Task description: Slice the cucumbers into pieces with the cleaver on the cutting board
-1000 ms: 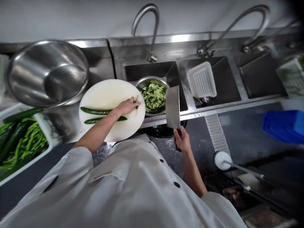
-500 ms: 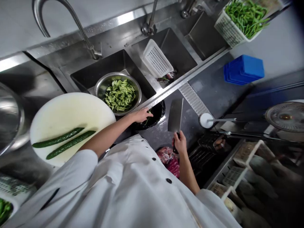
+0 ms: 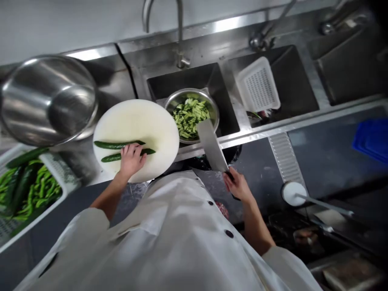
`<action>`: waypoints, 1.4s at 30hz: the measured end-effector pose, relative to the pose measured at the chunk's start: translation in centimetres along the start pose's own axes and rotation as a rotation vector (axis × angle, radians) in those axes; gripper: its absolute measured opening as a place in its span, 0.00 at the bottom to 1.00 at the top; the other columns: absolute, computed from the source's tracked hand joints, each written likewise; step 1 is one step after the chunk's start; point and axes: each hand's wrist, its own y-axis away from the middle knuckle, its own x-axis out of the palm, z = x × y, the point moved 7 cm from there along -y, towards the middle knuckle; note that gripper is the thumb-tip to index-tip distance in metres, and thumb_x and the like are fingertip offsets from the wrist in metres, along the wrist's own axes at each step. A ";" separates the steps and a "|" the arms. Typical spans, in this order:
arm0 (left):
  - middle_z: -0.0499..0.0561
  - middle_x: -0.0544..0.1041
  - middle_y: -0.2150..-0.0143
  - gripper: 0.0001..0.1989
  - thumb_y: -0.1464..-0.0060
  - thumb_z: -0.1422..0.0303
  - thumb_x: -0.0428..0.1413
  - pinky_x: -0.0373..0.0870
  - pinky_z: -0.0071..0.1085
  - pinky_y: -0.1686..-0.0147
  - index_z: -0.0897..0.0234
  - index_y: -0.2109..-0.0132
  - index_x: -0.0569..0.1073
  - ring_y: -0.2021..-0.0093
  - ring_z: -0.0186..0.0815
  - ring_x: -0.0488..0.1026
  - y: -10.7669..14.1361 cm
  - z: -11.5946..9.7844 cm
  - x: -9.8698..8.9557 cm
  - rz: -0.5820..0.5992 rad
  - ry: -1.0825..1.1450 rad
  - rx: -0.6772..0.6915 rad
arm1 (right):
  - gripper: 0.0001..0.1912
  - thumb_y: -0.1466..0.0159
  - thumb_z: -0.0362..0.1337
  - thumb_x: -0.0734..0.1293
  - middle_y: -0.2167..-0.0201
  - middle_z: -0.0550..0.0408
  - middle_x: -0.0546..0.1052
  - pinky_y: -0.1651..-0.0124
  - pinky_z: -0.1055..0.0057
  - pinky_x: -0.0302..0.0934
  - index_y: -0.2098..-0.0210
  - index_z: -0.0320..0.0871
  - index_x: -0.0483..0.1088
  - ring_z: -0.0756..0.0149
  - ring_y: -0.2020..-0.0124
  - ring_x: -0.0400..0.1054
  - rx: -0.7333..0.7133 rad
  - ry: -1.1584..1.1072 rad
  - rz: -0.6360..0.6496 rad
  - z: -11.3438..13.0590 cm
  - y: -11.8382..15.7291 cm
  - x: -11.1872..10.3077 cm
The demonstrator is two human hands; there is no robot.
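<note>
left hand over two cucumbers on round board; its grip hard to tell; right hand holding cleaver

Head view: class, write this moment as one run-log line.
left hand: over two cucumber pieces | right hand: gripping cleaver | cutting board: under cucumber pieces | steel bowl: holds cut green slices

Board: on counter, between pot and bowl
Cucumbers: two, side by side on board, left hand over them
Bowl: in sink, right of board, cut pieces inside
Cleaver: in right hand, blade corner overlapping bowl's near rim in view
Pot: left of board, behind crate
Crate: far left, vegetables inside
Basket: in next sink rightward
Tap: behind bowl
</note>
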 end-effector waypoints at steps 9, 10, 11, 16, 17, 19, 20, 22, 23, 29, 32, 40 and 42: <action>0.62 0.77 0.44 0.17 0.32 0.63 0.50 0.61 0.52 0.47 0.57 0.43 0.77 0.43 0.54 0.68 4.2 3.6 2.0 0.054 0.048 -0.106 | 0.17 0.23 0.40 0.55 0.56 0.45 0.83 0.64 0.68 0.61 0.41 0.42 0.66 0.54 0.58 0.79 -0.268 1.007 0.401 12.3 -5.6 6.8; 0.63 0.76 0.44 0.17 0.32 0.63 0.51 0.61 0.52 0.48 0.57 0.43 0.78 0.44 0.55 0.67 4.4 3.4 2.1 0.044 0.065 -0.116 | 0.17 0.23 0.40 0.54 0.56 0.44 0.83 0.64 0.68 0.61 0.40 0.42 0.66 0.53 0.59 0.79 -0.263 1.055 0.411 13.0 -5.4 7.1; 0.63 0.76 0.45 0.17 0.33 0.63 0.51 0.60 0.52 0.48 0.57 0.43 0.78 0.44 0.54 0.67 4.6 3.1 2.2 0.037 0.083 -0.124 | 0.18 0.22 0.41 0.53 0.56 0.44 0.83 0.64 0.68 0.61 0.40 0.42 0.65 0.53 0.59 0.80 -0.268 1.086 0.420 13.6 -5.2 7.4; 0.62 0.72 0.45 0.16 0.36 0.66 0.52 0.59 0.52 0.49 0.54 0.45 0.79 0.45 0.54 0.65 4.6 2.6 2.7 0.025 0.136 -0.169 | 0.18 0.21 0.42 0.52 0.55 0.43 0.83 0.62 0.68 0.63 0.40 0.43 0.64 0.53 0.57 0.80 -0.336 1.155 0.494 16.6 -2.8 8.0; 0.62 0.72 0.45 0.17 0.36 0.66 0.53 0.58 0.53 0.49 0.54 0.45 0.80 0.45 0.54 0.64 4.5 2.6 2.8 0.026 0.141 -0.178 | 0.18 0.21 0.42 0.52 0.56 0.43 0.82 0.62 0.68 0.64 0.40 0.44 0.64 0.52 0.57 0.80 -0.345 1.166 0.513 16.9 -2.4 8.1; 0.62 0.71 0.46 0.17 0.37 0.67 0.52 0.58 0.53 0.49 0.53 0.45 0.80 0.46 0.54 0.64 4.3 2.7 2.9 0.030 0.147 -0.187 | 0.17 0.21 0.41 0.52 0.56 0.43 0.82 0.62 0.68 0.64 0.41 0.44 0.65 0.51 0.57 0.80 -0.349 1.182 0.545 17.4 -2.0 8.6; 0.62 0.71 0.47 0.18 0.37 0.66 0.52 0.58 0.53 0.49 0.53 0.44 0.80 0.46 0.54 0.64 4.3 2.7 3.0 0.034 0.149 -0.187 | 0.17 0.21 0.41 0.52 0.57 0.43 0.82 0.61 0.67 0.64 0.41 0.44 0.65 0.51 0.57 0.80 -0.343 1.185 0.556 17.5 -2.1 9.0; 0.63 0.71 0.47 0.18 0.36 0.66 0.52 0.59 0.54 0.49 0.54 0.44 0.80 0.46 0.54 0.63 4.2 2.7 3.2 0.038 0.152 -0.182 | 0.16 0.21 0.40 0.52 0.58 0.44 0.82 0.61 0.67 0.65 0.42 0.43 0.64 0.51 0.57 0.80 -0.321 1.174 0.578 17.5 -2.8 10.1; 0.63 0.71 0.47 0.18 0.36 0.66 0.51 0.59 0.54 0.49 0.54 0.44 0.79 0.46 0.54 0.63 4.3 2.7 3.2 0.037 0.155 -0.179 | 0.16 0.21 0.40 0.52 0.59 0.44 0.82 0.60 0.66 0.65 0.41 0.43 0.64 0.51 0.57 0.80 -0.311 1.159 0.592 17.4 -3.3 10.8; 0.62 0.72 0.47 0.18 0.37 0.69 0.49 0.62 0.51 0.47 0.58 0.45 0.77 0.47 0.51 0.63 5.2 3.7 2.9 -0.055 0.200 -0.162 | 0.19 0.21 0.40 0.52 0.58 0.43 0.83 0.59 0.66 0.65 0.35 0.41 0.60 0.51 0.55 0.80 -0.345 1.122 0.568 17.8 -4.4 12.0; 0.61 0.73 0.49 0.15 0.36 0.69 0.49 0.62 0.52 0.48 0.56 0.49 0.78 0.48 0.51 0.63 5.7 4.5 2.8 -0.089 0.159 -0.230 | 0.18 0.21 0.41 0.52 0.58 0.44 0.83 0.59 0.67 0.65 0.38 0.43 0.61 0.51 0.56 0.80 -0.348 1.143 0.546 18.6 -3.4 11.3; 0.59 0.71 0.47 0.16 0.34 0.71 0.49 0.60 0.50 0.46 0.56 0.47 0.78 0.46 0.51 0.63 6.5 5.6 2.9 -0.092 0.156 -0.296 | 0.16 0.21 0.41 0.52 0.58 0.42 0.83 0.59 0.67 0.63 0.40 0.43 0.61 0.51 0.56 0.79 -0.353 1.099 0.586 20.1 -4.7 14.9; 0.60 0.71 0.47 0.15 0.34 0.71 0.48 0.61 0.49 0.45 0.58 0.48 0.78 0.47 0.50 0.63 6.9 6.1 2.6 -0.113 0.162 -0.306 | 0.17 0.21 0.41 0.51 0.59 0.42 0.82 0.59 0.66 0.64 0.40 0.42 0.61 0.50 0.56 0.79 -0.369 1.117 0.568 20.7 -4.5 14.6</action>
